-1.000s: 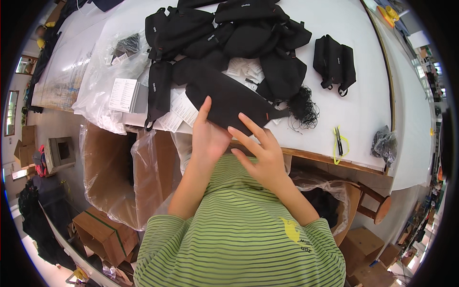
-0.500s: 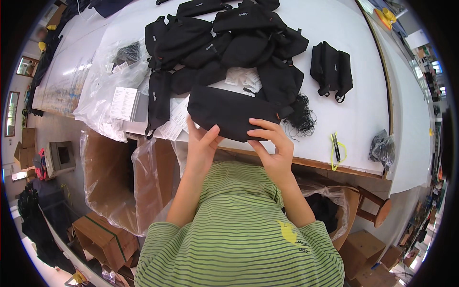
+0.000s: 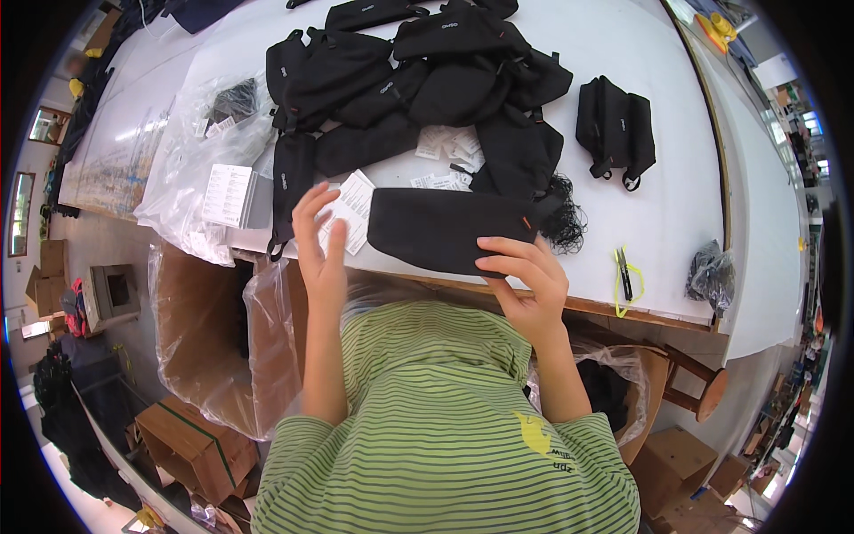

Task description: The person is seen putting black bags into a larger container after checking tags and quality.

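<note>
A black fabric pouch (image 3: 449,230) with a small orange tab hangs over the front edge of the table. My right hand (image 3: 532,278) grips its lower right part, fingers across the front and the thumb under it. My left hand (image 3: 322,245) is off the pouch, its fingers apart, beside white printed labels (image 3: 354,206) at the pouch's left end. Whether its fingertips touch the labels I cannot tell. Behind the held pouch lies a heap of similar black pouches (image 3: 458,84). A tangle of thin black cords (image 3: 562,218) rests just beyond my right hand.
On the white table (image 3: 672,222) are two black pouches (image 3: 616,129), snips with a yellow cord (image 3: 626,274) and a dark plastic-wrapped bundle (image 3: 710,271). Clear plastic (image 3: 169,182) and a stack of white cards (image 3: 229,194) lie left. A plastic-lined box (image 3: 200,329) stands below the edge.
My left hand has let go of the pouch and moved left to the labels, its fingers spreading. My right hand has shifted slightly right and down with the pouch, now flatter to view.
</note>
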`<action>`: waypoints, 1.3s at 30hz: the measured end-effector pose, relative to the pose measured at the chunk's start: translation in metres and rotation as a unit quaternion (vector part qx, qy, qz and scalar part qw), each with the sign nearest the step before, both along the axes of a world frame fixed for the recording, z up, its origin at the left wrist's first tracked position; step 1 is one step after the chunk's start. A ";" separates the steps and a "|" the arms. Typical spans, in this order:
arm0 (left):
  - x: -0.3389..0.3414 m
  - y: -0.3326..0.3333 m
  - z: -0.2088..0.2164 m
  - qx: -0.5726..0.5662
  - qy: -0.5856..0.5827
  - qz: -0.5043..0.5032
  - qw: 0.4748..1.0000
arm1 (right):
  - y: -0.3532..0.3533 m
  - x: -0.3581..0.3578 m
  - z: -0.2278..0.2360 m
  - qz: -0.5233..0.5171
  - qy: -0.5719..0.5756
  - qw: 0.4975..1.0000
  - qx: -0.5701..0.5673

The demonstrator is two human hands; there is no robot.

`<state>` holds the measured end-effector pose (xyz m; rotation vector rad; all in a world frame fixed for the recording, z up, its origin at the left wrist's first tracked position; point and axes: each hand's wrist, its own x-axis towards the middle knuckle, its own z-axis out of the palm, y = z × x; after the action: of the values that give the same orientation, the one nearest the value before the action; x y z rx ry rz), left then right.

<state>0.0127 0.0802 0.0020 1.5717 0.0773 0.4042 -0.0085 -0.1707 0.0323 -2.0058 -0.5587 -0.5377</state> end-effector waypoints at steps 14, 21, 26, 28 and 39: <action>0.023 -0.020 0.031 0.362 0.027 0.006 0.932 | 0.006 -0.015 0.005 0.091 0.038 0.995 -0.013; 0.026 -0.028 0.014 0.479 0.013 0.014 0.877 | 0.006 -0.012 0.009 0.102 0.055 0.993 -0.018; 0.020 -0.028 0.024 0.342 0.013 -0.073 0.937 | 0.006 -0.014 0.003 0.115 0.063 0.991 0.012; 0.011 -0.041 0.033 0.307 0.015 -0.202 0.930 | 0.008 -0.014 0.005 0.134 0.065 0.989 0.017; 0.010 0.004 0.030 0.025 0.067 -0.195 0.978 | -0.001 -0.015 -0.004 0.053 0.205 0.956 0.205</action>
<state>0.0223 0.0837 0.0324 1.6176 -0.1386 -0.0086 -0.0233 -0.1717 0.0281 -1.6145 -0.2671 -0.1430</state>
